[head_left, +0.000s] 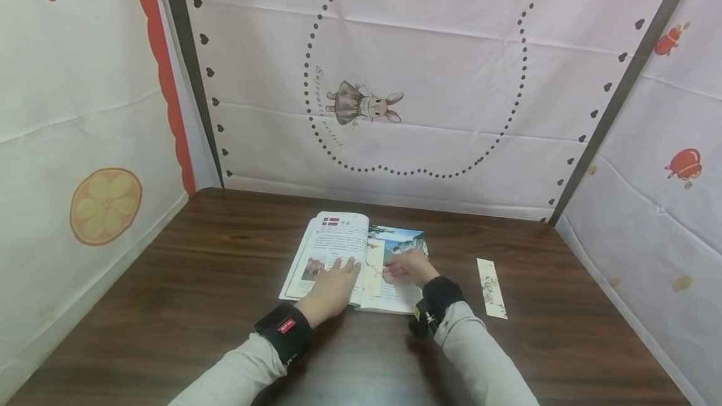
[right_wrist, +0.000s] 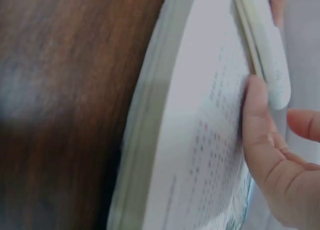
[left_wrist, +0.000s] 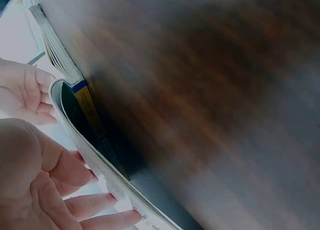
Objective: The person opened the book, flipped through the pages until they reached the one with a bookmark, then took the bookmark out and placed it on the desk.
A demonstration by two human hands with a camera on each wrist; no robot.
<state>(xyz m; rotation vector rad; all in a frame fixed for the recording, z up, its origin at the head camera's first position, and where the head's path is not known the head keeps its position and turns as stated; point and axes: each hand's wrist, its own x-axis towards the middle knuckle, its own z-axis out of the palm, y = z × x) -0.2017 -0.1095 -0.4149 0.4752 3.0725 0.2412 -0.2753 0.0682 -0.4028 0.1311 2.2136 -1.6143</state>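
A book point(head_left: 341, 240) lies open on the table, its left pages lifted in a curve in the left wrist view. My left hand point(head_left: 334, 287) rests on the left page with fingers extended and spread. A cream bookmark point(head_left: 373, 268) with a branch pattern lies along the right page beside the fold. My right hand point(head_left: 408, 267) is over the right page, its fingers at the bookmark's right edge. In the right wrist view a fingertip point(right_wrist: 257, 87) touches near the strip's end, and another digit stands apart from it. No firm pinch shows.
A second pale bookmark point(head_left: 492, 288) lies on the brown wooden table point(head_left: 225, 255), right of the book. Printed white cloth point(head_left: 429, 93) hangs behind the table and along both sides. Each wrist wears a black band point(head_left: 284, 333).
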